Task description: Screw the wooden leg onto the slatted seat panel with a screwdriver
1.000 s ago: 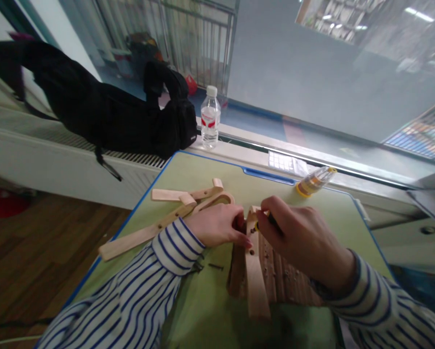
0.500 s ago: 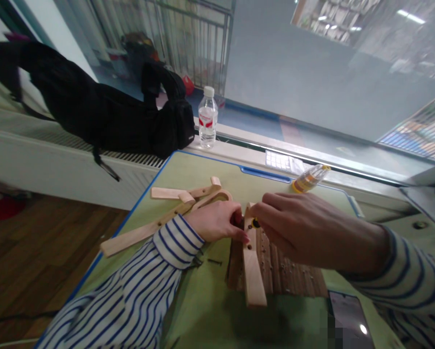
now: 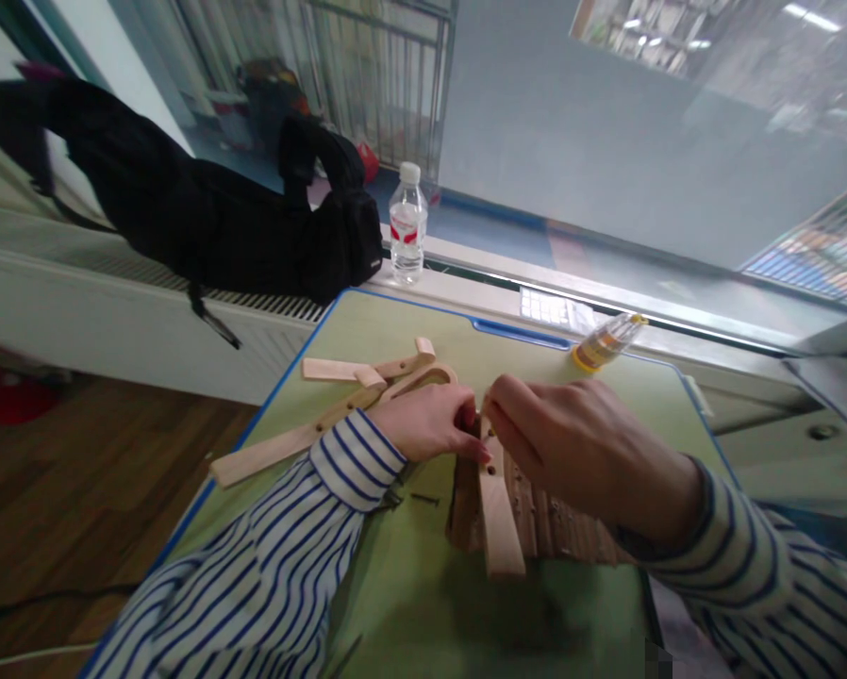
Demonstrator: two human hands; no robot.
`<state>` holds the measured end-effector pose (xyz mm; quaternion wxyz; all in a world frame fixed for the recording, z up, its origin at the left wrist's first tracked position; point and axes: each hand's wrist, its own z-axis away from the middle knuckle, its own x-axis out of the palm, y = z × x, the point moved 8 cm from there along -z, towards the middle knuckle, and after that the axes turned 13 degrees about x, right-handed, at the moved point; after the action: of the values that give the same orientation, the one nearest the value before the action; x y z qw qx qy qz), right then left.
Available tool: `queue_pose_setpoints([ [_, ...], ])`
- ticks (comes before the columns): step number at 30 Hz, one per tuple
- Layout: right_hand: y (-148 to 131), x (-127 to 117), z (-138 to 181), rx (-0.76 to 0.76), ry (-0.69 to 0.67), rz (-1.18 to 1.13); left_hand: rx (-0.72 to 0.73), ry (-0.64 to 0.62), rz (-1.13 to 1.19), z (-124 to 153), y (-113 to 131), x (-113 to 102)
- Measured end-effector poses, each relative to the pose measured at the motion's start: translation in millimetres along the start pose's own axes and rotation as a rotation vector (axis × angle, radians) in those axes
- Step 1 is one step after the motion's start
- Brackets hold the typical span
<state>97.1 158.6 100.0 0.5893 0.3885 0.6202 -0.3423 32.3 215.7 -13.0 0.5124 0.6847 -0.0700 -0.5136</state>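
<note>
My left hand [image 3: 430,422] is closed on the upper end of a pale wooden strip [image 3: 498,517] with holes, which lies across a slatted wooden panel [image 3: 565,533] on the green desk [image 3: 402,594]. My right hand [image 3: 579,455] meets it from the right, fingers pinched together at the same end of the strip. What the pinch holds is hidden now; a small yellow-tipped tool showed there earlier. Both sleeves are blue and white striped.
Loose curved wooden pieces [image 3: 353,391] lie left of my hands, and dark screws [image 3: 423,498] sit by my left wrist. A small amber bottle [image 3: 606,344] lies at the desk's far edge. A water bottle [image 3: 407,224] and black bag [image 3: 211,222] rest on the sill.
My right hand has slid slightly up and left over the strip's top end, covering the yellow-tipped tool. My left hand keeps its grip. The view shifted a little.
</note>
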Motion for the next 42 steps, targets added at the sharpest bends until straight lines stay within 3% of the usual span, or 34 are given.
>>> queue_pose_setpoints([
  [6,5,-5,2,0.055,-0.020,-0.020,0.004,0.002,-0.007,1,1,0],
  [15,6,-10,7,-0.077,-0.216,-0.131,-0.001,-0.026,-0.008,0,1,2],
  [20,6,-16,3,-0.135,-0.156,-0.049,-0.004,-0.022,-0.014,-1,0,1],
  [24,2,-11,3,-0.189,-0.151,-0.142,0.000,-0.019,0.015,-1,0,1],
  [35,20,1,4,0.137,-0.019,-0.116,-0.022,-0.009,0.009,-1,1,2],
  [42,22,1,2,0.156,-0.040,-0.139,0.010,-0.093,-0.017,7,15,-2],
])
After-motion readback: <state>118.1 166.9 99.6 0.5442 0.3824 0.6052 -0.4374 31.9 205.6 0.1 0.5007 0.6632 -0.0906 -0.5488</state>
